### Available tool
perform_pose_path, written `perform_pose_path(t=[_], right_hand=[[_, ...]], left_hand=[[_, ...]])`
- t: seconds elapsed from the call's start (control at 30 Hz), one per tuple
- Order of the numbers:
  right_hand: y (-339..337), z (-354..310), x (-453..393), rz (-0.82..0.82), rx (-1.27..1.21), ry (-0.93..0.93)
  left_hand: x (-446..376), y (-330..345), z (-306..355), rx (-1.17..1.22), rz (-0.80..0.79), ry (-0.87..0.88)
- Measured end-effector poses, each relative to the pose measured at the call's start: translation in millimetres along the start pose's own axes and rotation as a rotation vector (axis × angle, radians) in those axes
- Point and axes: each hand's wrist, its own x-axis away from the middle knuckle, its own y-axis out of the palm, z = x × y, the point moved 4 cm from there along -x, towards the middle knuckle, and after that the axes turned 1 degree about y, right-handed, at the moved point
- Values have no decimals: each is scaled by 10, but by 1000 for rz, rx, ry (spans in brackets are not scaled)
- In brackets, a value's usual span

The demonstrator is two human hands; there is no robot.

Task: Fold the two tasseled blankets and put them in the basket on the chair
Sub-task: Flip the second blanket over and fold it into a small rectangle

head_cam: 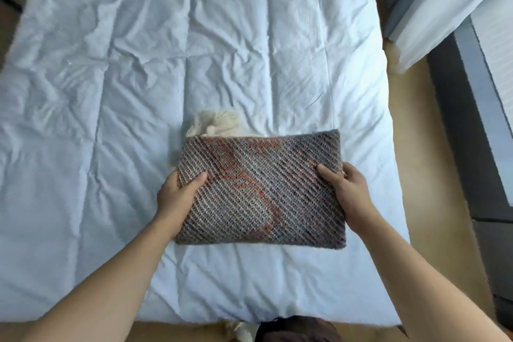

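A folded striped blanket [261, 189], cream tassels [213, 123] showing, is gripped at both ends by the left hand [177, 193] and right hand [345, 191] over a white quilt [138, 78].

Bed [194, 50] fills most of view, covered w/ pale blue-white quilted duvet [111, 119], heavily creased, stitched seams forming large squares. Tan floor [433, 175] along R side and near edge of bed. Upper R: white curtain [444, 8] hanging, grey panel beside it. Dark grey furniture unit [466, 147] against R edge, on floor, apart from bed. Upper L corner: dark brown patch, blurred, can't ID.
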Motion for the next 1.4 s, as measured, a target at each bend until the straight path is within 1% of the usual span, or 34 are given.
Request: perform_pose_path(t=[0.07,0.1,0.17,0.2,0.23,0.3,0.33,0.37,0.4,0.47,0.53,0.6,0.67,0.77,0.83,0.9,1.0,1.07,1.13,1.17,1.2,1.23,1.27,1.33,1.37,1.4], right_hand=[[167,-21,-55,33,111,-16],[245,42,-66,69,241,0],[370,247,-29,204,654,-12],[466,359,32,243,820,-86],[594,471,118,233,948,-211],[918,705,269,113,1189,-500],[1063,830,277,50,1299,-600],[1177,941,226,-11,1392,-645],[1256,1021,120,-67,1463,-643],[1289,1136,-174,-132,1585,-630],[1210,1227,-438,-168,1683,-669],[1091,1359,-650,-181,1727,-708],[1039,1541,-839,-167,1720,-745],[1049,1851,-1124,-114,1679,-826],[1064,1947,-1221,-110,1636,-867],[1067,1908,-1206,-115,1627,-865],[1084,1738,-1034,-152,1660,-790],[1083,1577,-860,-155,1648,-797],[987,1423,-673,-75,1516,-830],[899,1348,-590,24,1419,-827],[780,1300,-545,149,1320,-775],[664,1268,-509,264,1204,-663],[559,1255,-484,324,1060,-499],[401,1307,-495,338,720,-186],[345,1338,-516,301,569,-72],[299,1356,-552,242,463,-2]], left_hand=[[45,-119,-210,-70,124,-8],[49,-148,-317,-152,214,-31],[78,-130,-486,-323,390,-90],[103,-67,-536,-394,433,-58],[128,36,-568,-471,421,52],[186,343,-594,-656,276,342],[201,505,-608,-734,186,444],[189,645,-639,-794,107,503],[152,754,-664,-839,45,529],[-4,890,-774,-930,-30,526],[-216,957,-941,-1002,-86,519],[-404,1017,-1119,-1037,-118,530],[-531,1131,-1286,-1054,-112,546],[-717,1395,-1573,-1124,-52,555],[-842,1488,-1694,-1166,-81,519],[-881,1515,-1691,-1176,-118,503],[-719,1365,-1504,-1075,-99,561],[-605,1211,-1353,-986,-92,609],[-517,1047,-1250,-907,-71,625],[-468,962,-1227,-851,-39,603],[-406,873,-1217,-777,9,551],[-333,777,-1215,-686,71,465],[-276,686,-1248,-589,136,352],[-223,558,-1375,-416,234,102],[-217,503,-1417,-324,267,-1],[-235,453,-1466,-211,281,-101]])
